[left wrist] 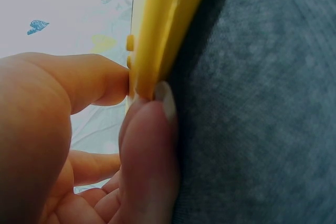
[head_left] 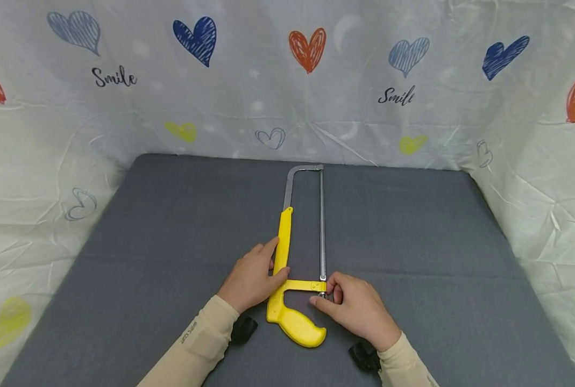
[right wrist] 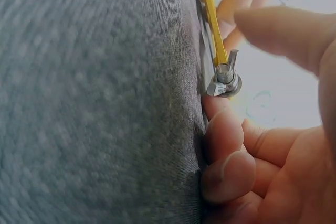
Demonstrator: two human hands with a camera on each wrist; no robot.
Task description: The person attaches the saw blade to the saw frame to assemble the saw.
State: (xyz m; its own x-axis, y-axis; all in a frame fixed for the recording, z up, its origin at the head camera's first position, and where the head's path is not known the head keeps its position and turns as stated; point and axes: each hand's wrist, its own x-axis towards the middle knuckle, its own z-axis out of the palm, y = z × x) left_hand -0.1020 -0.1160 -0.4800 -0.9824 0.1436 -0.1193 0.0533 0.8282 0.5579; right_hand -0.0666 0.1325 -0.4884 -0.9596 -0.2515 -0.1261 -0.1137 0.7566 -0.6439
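A hacksaw (head_left: 281,242) with a yellow frame and handle lies on the grey cloth, its metal bow pointing away from me. My left hand (head_left: 252,277) pinches the yellow frame between thumb and fingers; the left wrist view shows the fingertips against the yellow bar (left wrist: 157,30). At the near end of the blade (head_left: 322,226) is my right hand (head_left: 360,306). Close up, a metal wing nut (right wrist: 224,81) sits on a threaded end there. A right fingertip touches it or lies just under it, while the right thumb (right wrist: 278,30) is held apart from it.
Grey cloth (head_left: 171,226) covers the table. A white curtain (head_left: 248,91) printed with hearts and the word Smile hangs behind and along both sides. Black devices (head_left: 364,356) are on the undersides of both wrists.
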